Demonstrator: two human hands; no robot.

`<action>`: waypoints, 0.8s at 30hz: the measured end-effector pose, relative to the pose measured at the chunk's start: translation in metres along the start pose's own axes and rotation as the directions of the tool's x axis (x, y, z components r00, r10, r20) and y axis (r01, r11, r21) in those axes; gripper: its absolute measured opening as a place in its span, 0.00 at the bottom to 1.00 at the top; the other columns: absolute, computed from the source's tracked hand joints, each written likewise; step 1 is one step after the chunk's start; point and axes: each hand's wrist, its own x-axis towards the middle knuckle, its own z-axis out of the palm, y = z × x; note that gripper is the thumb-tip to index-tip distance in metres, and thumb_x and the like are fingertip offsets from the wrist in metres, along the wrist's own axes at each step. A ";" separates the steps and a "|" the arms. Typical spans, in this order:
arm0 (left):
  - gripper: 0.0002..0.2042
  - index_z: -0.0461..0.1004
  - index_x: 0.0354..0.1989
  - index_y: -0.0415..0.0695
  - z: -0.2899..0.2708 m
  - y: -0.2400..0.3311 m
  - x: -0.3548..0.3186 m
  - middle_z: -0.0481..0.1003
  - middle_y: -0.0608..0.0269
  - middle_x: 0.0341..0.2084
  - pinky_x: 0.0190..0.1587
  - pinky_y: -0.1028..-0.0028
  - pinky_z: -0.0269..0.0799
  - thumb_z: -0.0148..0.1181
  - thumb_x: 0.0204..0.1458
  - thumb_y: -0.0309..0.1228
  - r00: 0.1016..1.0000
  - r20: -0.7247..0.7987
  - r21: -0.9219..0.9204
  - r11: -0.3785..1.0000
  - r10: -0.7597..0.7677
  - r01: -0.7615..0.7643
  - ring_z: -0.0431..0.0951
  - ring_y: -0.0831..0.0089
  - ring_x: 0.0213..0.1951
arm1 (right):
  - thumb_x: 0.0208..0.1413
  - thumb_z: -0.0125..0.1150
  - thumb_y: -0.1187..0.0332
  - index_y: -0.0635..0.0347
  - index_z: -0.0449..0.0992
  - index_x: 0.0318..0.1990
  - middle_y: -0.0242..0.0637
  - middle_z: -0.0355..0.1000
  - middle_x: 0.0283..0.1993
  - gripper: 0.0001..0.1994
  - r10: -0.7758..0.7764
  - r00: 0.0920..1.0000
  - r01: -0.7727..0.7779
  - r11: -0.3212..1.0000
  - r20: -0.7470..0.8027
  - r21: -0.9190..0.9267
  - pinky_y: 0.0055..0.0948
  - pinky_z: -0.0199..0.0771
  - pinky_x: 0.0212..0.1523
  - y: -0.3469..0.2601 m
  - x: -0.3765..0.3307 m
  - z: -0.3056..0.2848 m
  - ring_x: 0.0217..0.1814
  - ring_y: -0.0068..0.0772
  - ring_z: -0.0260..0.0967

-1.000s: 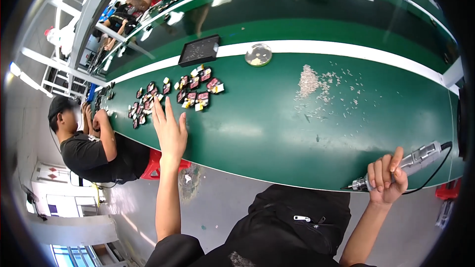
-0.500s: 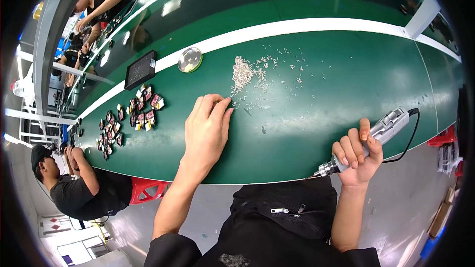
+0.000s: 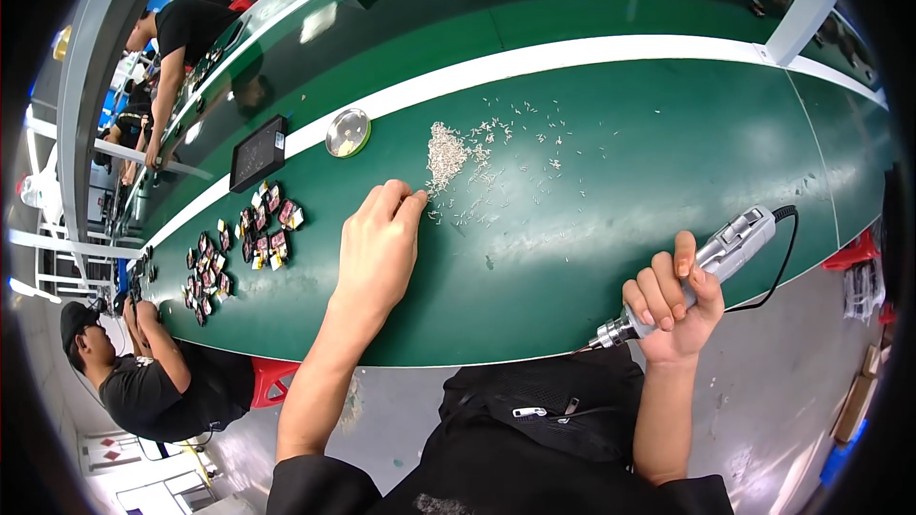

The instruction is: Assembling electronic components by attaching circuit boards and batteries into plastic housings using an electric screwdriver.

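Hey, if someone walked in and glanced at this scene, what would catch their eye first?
Probably the long green table with a pile of tiny pale screws near its middle, the left hand resting at the pile's edge with fingertips in the scatter. Next, the right hand at the table's near edge, gripping a grey corded electric screwdriver.

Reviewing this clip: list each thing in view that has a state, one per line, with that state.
Left hand: palm down on the green table, fingertips at the edge of the screw pile.
Right hand: fist closed around the electric screwdriver, held off the table edge.
Round tin: open.
Tablet: screen dark.
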 end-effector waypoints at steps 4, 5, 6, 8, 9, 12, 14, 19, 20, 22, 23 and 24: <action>0.05 0.76 0.31 0.38 -0.001 -0.003 0.003 0.72 0.60 0.27 0.31 0.66 0.72 0.61 0.45 0.19 0.996 0.024 0.067 0.994 0.090 -0.092 0.74 0.63 0.29 | 0.58 0.48 0.68 0.57 0.67 0.35 0.27 0.55 0.14 0.04 -0.002 1.000 0.002 1.000 -0.014 0.000 0.27 0.62 0.23 -0.001 0.001 0.002 0.14 0.21 0.54; 0.06 0.75 0.31 0.38 -0.002 -0.003 0.004 0.71 0.60 0.27 0.31 0.66 0.72 0.61 0.44 0.18 0.993 0.032 0.081 0.990 0.117 -0.119 0.74 0.63 0.29 | 0.58 0.48 0.68 0.57 0.67 0.35 0.27 0.55 0.14 0.04 -0.015 1.000 0.015 1.000 -0.007 -0.009 0.27 0.62 0.23 0.000 0.000 0.003 0.14 0.21 0.54; 0.06 0.75 0.31 0.38 0.002 -0.002 0.007 0.71 0.60 0.27 0.31 0.66 0.72 0.61 0.44 0.18 0.990 0.011 0.065 0.988 0.140 -0.140 0.74 0.63 0.29 | 0.57 0.48 0.68 0.58 0.67 0.35 0.27 0.55 0.14 0.04 -0.015 1.000 0.015 1.000 -0.026 -0.001 0.27 0.62 0.24 -0.002 -0.002 0.002 0.14 0.22 0.54; 0.08 0.74 0.32 0.37 0.002 -0.004 0.006 0.69 0.60 0.27 0.31 0.68 0.72 0.60 0.40 0.20 0.981 0.064 0.086 0.979 0.181 -0.186 0.72 0.65 0.31 | 0.58 0.50 0.67 0.58 0.66 0.34 0.26 0.54 0.14 0.05 0.003 0.999 -0.004 1.000 -0.036 -0.006 0.26 0.61 0.24 -0.001 0.001 0.002 0.14 0.19 0.52; 0.08 0.73 0.31 0.37 0.000 -0.003 0.008 0.68 0.60 0.27 0.31 0.68 0.71 0.60 0.40 0.19 0.982 0.038 0.072 0.980 0.183 -0.185 0.72 0.65 0.30 | 0.57 0.51 0.67 0.57 0.67 0.34 0.26 0.54 0.14 0.05 0.021 0.999 -0.021 1.000 -0.027 -0.008 0.26 0.61 0.24 -0.002 0.001 0.002 0.14 0.19 0.52; 0.06 0.72 0.29 0.38 -0.007 0.000 0.010 0.69 0.59 0.26 0.31 0.67 0.71 0.60 0.41 0.18 0.989 -0.030 -0.014 0.989 0.144 -0.144 0.71 0.62 0.29 | 0.57 0.50 0.68 0.58 0.68 0.34 0.26 0.53 0.14 0.05 0.039 0.999 -0.038 0.999 -0.033 0.032 0.27 0.61 0.26 -0.004 -0.001 0.007 0.15 0.21 0.53; 0.06 0.70 0.29 0.37 -0.005 -0.001 0.009 0.69 0.57 0.26 0.30 0.65 0.70 0.59 0.43 0.16 0.990 -0.117 -0.119 0.989 0.074 -0.088 0.71 0.59 0.29 | 0.57 0.49 0.69 0.58 0.69 0.33 0.26 0.54 0.14 0.04 0.057 0.997 -0.054 0.997 -0.043 0.054 0.26 0.60 0.26 -0.004 -0.002 0.009 0.15 0.21 0.53; 0.06 0.67 0.29 0.35 0.002 0.005 0.005 0.69 0.51 0.27 0.33 0.61 0.67 0.55 0.45 0.14 0.993 -0.095 -0.273 0.961 -0.066 0.038 0.70 0.52 0.31 | 0.58 0.49 0.70 0.58 0.69 0.32 0.27 0.54 0.14 0.04 0.048 0.997 -0.043 0.996 -0.060 0.075 0.26 0.59 0.27 -0.007 -0.008 0.004 0.15 0.22 0.52; 0.06 0.66 0.29 0.35 0.001 0.008 0.003 0.68 0.50 0.26 0.34 0.60 0.66 0.54 0.46 0.13 0.992 -0.086 -0.283 0.957 -0.093 0.065 0.70 0.51 0.30 | 0.58 0.49 0.70 0.58 0.69 0.32 0.27 0.54 0.14 0.04 0.052 0.995 -0.045 0.996 -0.080 0.079 0.26 0.58 0.27 -0.007 -0.008 0.006 0.15 0.22 0.52; 0.04 0.63 0.30 0.34 -0.005 0.014 -0.009 0.66 0.49 0.25 0.33 0.61 0.64 0.50 0.49 0.15 0.981 -0.038 -0.337 0.927 -0.188 0.164 0.68 0.50 0.29 | 0.58 0.49 0.70 0.59 0.69 0.33 0.27 0.53 0.14 0.05 0.054 0.996 -0.048 0.995 -0.066 0.092 0.26 0.58 0.27 -0.005 -0.008 0.007 0.16 0.21 0.52; 0.03 0.62 0.30 0.35 -0.009 0.020 -0.014 0.64 0.48 0.25 0.33 0.60 0.63 0.48 0.50 0.15 0.980 -0.020 -0.365 0.913 -0.200 0.179 0.67 0.48 0.30 | 0.58 0.49 0.70 0.59 0.69 0.33 0.26 0.53 0.14 0.05 0.059 0.996 -0.052 0.994 -0.066 0.096 0.26 0.57 0.27 -0.003 -0.008 0.007 0.16 0.21 0.52; 0.02 0.65 0.30 0.34 -0.014 0.023 -0.022 0.69 0.52 0.24 0.29 0.65 0.66 0.50 0.51 0.16 0.980 -0.077 -0.328 0.933 -0.183 0.149 0.70 0.57 0.25 | 0.58 0.50 0.70 0.59 0.69 0.32 0.26 0.53 0.14 0.04 0.068 0.996 -0.062 0.993 -0.058 0.097 0.26 0.57 0.27 -0.001 -0.007 0.010 0.16 0.21 0.52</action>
